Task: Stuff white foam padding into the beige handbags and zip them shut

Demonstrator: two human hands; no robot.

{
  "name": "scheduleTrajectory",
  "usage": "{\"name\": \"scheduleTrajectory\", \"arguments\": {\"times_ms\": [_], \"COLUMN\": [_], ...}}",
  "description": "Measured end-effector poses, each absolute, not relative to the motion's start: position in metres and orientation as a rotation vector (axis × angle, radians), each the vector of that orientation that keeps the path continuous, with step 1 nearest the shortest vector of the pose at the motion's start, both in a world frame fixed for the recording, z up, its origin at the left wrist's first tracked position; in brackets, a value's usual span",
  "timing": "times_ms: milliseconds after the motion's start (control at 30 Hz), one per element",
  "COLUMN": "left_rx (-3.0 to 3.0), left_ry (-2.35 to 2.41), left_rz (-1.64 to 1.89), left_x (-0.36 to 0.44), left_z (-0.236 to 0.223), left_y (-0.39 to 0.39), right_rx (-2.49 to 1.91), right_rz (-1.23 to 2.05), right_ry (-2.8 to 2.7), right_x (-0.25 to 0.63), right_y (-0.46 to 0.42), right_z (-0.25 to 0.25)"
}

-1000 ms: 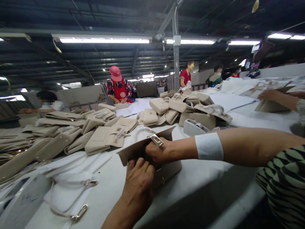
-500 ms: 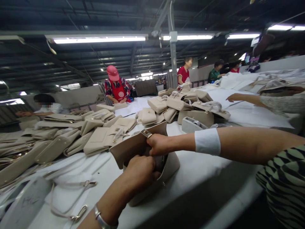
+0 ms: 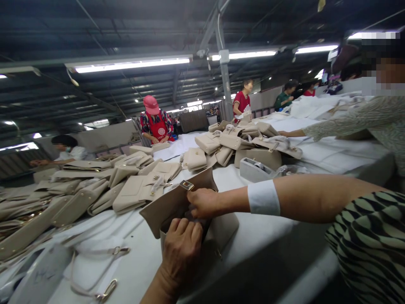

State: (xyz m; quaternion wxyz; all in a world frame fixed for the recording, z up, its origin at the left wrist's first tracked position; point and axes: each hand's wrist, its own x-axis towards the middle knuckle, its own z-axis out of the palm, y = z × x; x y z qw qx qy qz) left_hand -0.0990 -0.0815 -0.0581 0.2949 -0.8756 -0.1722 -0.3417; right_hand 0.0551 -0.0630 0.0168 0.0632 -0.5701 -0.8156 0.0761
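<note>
Where both hands meet: a beige flap handbag (image 3: pixel 223 232), its flap (image 3: pixel 169 202) raised, at the near middle of the white-covered table (image 3: pixel 144 240)
Bag's long axis: from near left to far right, mouth facing up between the hands
Left hand (image 3: pixel 183 240): the nearer one, fingers curled over the near rim of the mouth; thumb hidden, so I cannot tell how tightly it grips
Right hand (image 3: pixel 204 203): at the far side of the mouth, fingers bunched close together just below the metal clasp plate (image 3: pixel 186 185); cannot tell whether they pinch anything
Right forearm: white band (image 3: pixel 264 198) around it, patterned sleeve (image 3: pixel 363 236) above
Near left: thin beige strap (image 3: pixel 74 272) with gold-toned hook, beside a grey tape dispenser (image 3: pixel 47 270)
Beyond the bag: second tape dispenser (image 3: pixel 253 169), with heaped handbags (image 3: pixel 207 142) farther off
Far side: co-worker in red cap and apron (image 3: pixel 160 126); at right, another person's reaching sleeve (image 3: pixel 338 120)
</note>
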Motion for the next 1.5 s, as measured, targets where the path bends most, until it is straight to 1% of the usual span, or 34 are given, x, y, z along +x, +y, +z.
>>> {"name": "scheduleTrajectory", "arguments": {"times_ms": [100, 200, 267, 400, 467, 567, 667, 767, 867, 967, 1100, 1167, 1233, 1300, 1400, 1500], "left_rx": [-2.442, -2.593, -2.696, -2.81, -2.797, -2.792, -2.817, -2.846, -2.842, -2.731, -2.633, -2.446, -2.196, -2.07, -2.155, -2.348], "left_ry": [-0.52, -0.626, -0.689, -0.891, -0.996, -1.069, -1.153, -1.17, -1.126, -1.142, -1.121, -1.179, -1.33, -1.493, -1.627, -1.589], "left_rz": [-0.978, -0.958, -0.886, -0.793, -0.728, -0.64, -0.707, -0.866, -1.021, -1.257, -1.505, -1.721, -1.941, -2.127, -2.531, -2.935], "left_x": [-0.101, -0.103, -0.105, -0.111, -0.115, -0.123, -0.134, -0.142, -0.145, -0.145, -0.143, -0.141, -0.138, -0.135, -0.129, -0.127], "left_z": [-0.056, -0.05, -0.045, -0.032, -0.025, -0.017, -0.019, -0.028, -0.036, -0.043, -0.06, -0.073, -0.087, -0.096, -0.097, -0.088], "left_y": [-0.086, -0.093, -0.096, -0.099, -0.099, -0.099, -0.096, -0.093, -0.094, -0.097, -0.102, -0.103, -0.102, -0.1, -0.097, -0.096], "right_rx": [-1.65, -1.449, -1.357, -1.375, -1.33, -1.135, -0.908, -0.764, -0.962, -1.188, -1.092, -1.15, -1.26, -1.267, -1.187, -1.244], "right_rz": [0.365, 0.434, 0.316, -0.129, -0.28, -0.44, -0.484, -0.425, -0.2, 0.024, 0.135, 0.172, 0.165, 0.129, 0.102, 0.241], "right_ry": [-2.513, -2.654, -2.779, -2.883, -2.925, -3.013, -3.084, -3.172, -3.246, -3.342, -3.508, -3.493, -3.431, -3.41, -3.446, -3.351], "right_x": [0.069, 0.08, 0.081, 0.079, 0.079, 0.082, 0.083, 0.075, 0.058, 0.04, 0.025, 0.021, 0.019, 0.018, 0.016, 0.019], "right_y": [-0.066, -0.074, -0.081, -0.084, -0.081, -0.076, -0.079, -0.087, -0.091, -0.086, -0.074, -0.073, -0.076, -0.08, -0.079, -0.07], "right_z": [0.021, 0.027, 0.029, 0.031, 0.031, 0.031, 0.03, 0.032, 0.043, 0.054, 0.056, 0.054, 0.053, 0.051, 0.042, 0.026]}}
